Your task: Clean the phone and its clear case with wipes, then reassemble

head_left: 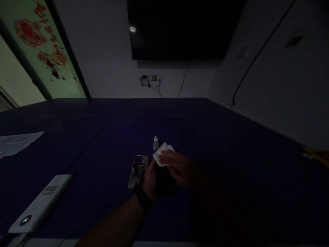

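Observation:
My left hand (150, 180), a dark band on its wrist, is closed round the edge of a dark flat slab that looks like a smartphone (166, 180). Its outline is hard to make out in the dim light. My right hand (181, 168) presses a folded white tissue (159, 156) on the upper part of the phone, fingers laid over it. Just beyond the tissue stands a small dropper bottle (155, 144) with a white cap. A patterned phone case (134, 175) lies on the table, left of my left hand.
Everything lies on a dark blue table (102, 206) with a seam. A white power bank (42, 202) with a cable is at the left front, and printed paper (20, 142) farther back. Something yellow (317, 156) sits at the right edge. A large screen (180, 31) hangs ahead.

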`<state>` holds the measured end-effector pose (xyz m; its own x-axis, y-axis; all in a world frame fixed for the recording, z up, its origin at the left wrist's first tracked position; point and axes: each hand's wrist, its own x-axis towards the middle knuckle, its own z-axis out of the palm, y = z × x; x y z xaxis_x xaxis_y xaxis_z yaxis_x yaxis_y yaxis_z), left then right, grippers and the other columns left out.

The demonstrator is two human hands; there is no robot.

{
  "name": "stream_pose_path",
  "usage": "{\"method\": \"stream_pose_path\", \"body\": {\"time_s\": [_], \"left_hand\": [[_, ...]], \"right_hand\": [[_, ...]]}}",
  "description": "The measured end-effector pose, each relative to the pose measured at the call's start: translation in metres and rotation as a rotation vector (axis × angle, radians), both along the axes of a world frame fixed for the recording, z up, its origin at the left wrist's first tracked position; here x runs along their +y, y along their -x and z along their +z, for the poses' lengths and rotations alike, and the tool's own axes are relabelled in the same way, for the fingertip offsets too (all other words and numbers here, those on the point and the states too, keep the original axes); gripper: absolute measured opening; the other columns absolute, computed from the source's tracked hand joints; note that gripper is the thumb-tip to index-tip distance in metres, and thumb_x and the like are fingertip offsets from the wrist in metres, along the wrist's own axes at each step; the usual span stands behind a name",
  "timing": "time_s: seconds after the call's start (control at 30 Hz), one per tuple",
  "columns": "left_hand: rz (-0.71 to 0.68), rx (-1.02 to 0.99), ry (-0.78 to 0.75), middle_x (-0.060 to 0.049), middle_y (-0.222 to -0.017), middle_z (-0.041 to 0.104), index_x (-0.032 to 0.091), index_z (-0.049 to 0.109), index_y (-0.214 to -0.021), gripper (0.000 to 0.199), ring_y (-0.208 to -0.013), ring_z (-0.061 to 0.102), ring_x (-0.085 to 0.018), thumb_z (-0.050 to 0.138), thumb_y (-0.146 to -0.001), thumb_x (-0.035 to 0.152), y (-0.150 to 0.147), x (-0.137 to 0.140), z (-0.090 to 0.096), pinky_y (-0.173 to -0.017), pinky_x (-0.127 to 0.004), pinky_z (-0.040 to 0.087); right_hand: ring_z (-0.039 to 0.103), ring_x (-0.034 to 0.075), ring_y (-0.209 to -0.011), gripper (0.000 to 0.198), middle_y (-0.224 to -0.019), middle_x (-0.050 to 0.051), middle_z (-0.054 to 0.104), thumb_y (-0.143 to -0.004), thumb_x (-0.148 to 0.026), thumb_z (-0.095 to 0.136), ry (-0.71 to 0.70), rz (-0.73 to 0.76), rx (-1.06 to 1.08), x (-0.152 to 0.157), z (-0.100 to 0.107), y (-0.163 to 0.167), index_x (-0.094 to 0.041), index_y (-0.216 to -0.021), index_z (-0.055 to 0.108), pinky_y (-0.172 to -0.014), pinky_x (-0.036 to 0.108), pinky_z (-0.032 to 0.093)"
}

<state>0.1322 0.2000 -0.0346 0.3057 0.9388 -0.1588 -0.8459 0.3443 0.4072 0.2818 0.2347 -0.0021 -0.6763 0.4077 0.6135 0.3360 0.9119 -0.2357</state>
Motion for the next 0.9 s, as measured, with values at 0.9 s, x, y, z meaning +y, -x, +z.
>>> {"method": "stream_pose_path", "body": {"time_s": [0.9], "left_hand": [[-0.043, 0.050, 0.065, -0.012, -0.103, 0.079, 0.012, 0.070, -0.125, 0.044, -0.092, 0.076, -0.024, 0.053, -0.099, 0.043, -0.002, -0.011, 0.008, -0.088, -0.035, 0.057]], "right_hand": [[0.056, 0.023, -0.140, 0.046, -0.140, 0.010, 0.068, -0.096, -0.011, 0.049, -0.003, 0.070, -0.019, -0.005, 0.008, 0.000, -0.020, -0.138, 0.064, -0.119, 0.048, 0.046]]}}
